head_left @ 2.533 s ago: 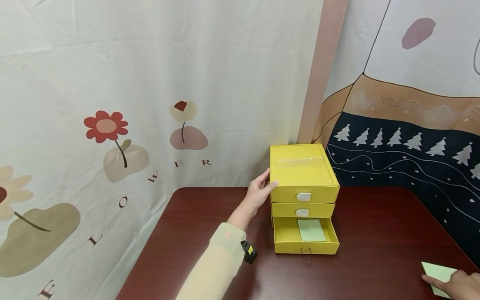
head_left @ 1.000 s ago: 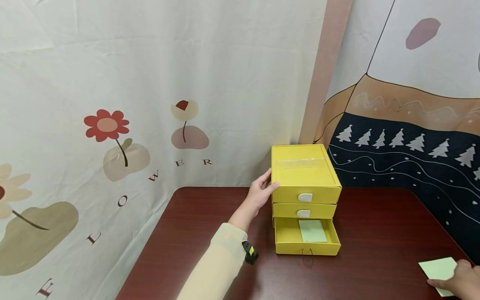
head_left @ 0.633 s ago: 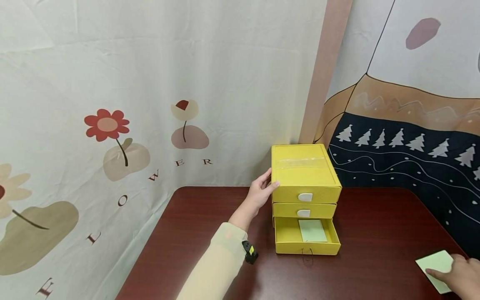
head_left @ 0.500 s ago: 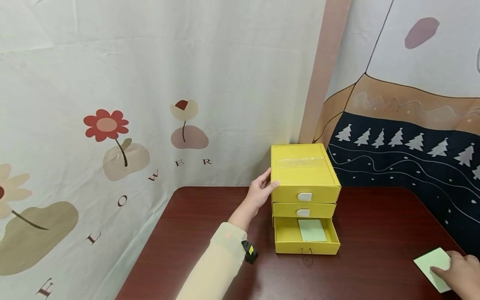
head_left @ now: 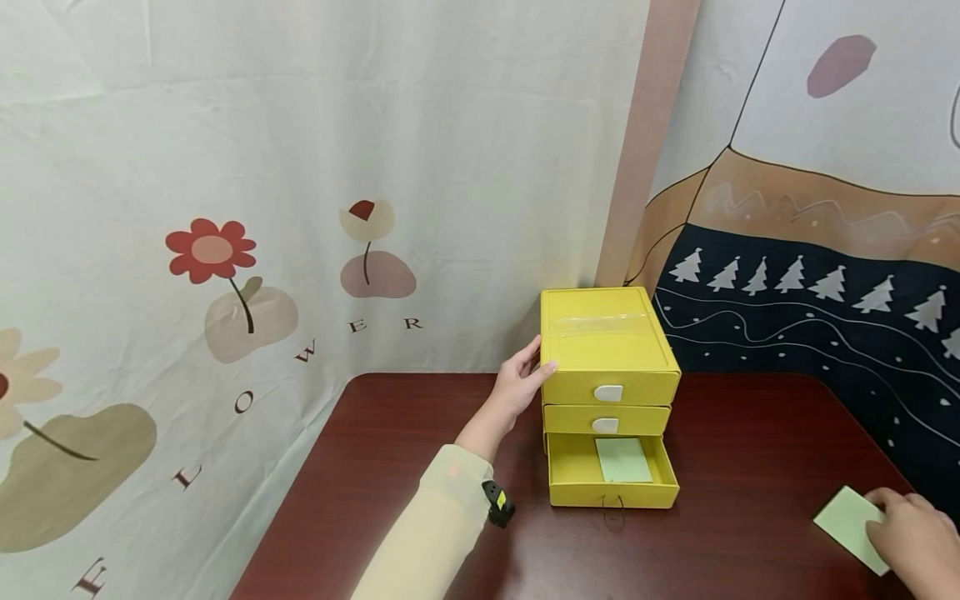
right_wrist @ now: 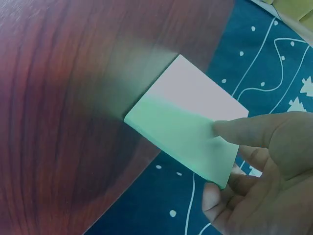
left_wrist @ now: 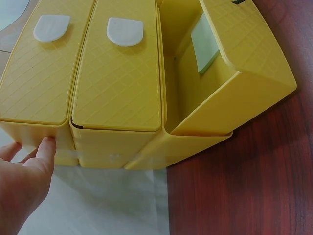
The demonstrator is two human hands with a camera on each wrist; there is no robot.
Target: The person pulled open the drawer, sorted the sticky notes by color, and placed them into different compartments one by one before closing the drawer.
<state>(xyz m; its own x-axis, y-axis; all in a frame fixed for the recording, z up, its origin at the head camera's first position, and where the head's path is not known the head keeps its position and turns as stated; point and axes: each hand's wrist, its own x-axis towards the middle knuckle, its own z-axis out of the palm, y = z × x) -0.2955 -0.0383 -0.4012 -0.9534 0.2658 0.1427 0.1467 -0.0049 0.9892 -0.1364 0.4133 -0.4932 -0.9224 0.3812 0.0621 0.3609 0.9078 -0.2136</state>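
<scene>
In the head view a yellow desktop drawer unit (head_left: 609,333) stands on the table, its bottom drawer (head_left: 570,496) pulled out. A pale green sticky note pad (head_left: 621,461) lies in that drawer. My left hand (head_left: 516,383) rests on the unit's upper left side, thumb near the front corner; the left wrist view shows the fingertips (left_wrist: 47,142) against the side wall. At the table's right, my right hand (head_left: 911,529) holds another green sticky note pad (right_wrist: 181,127), thumb on its top face and fingers beneath its near edge. The pad is partly over the table edge in the right wrist view.
The dark red wooden table (head_left: 750,467) carries the unit near its back. Two upper drawers with white tabs (head_left: 608,393) are closed. Behind stands a printed white curtain (head_left: 450,167), and on the right a dark cloth with trees (head_left: 795,317).
My right hand has drawn the pad left and away from me along the table's right side, turning it. The thumb now grips its top face. Left hand and drawer unit stay put.
</scene>
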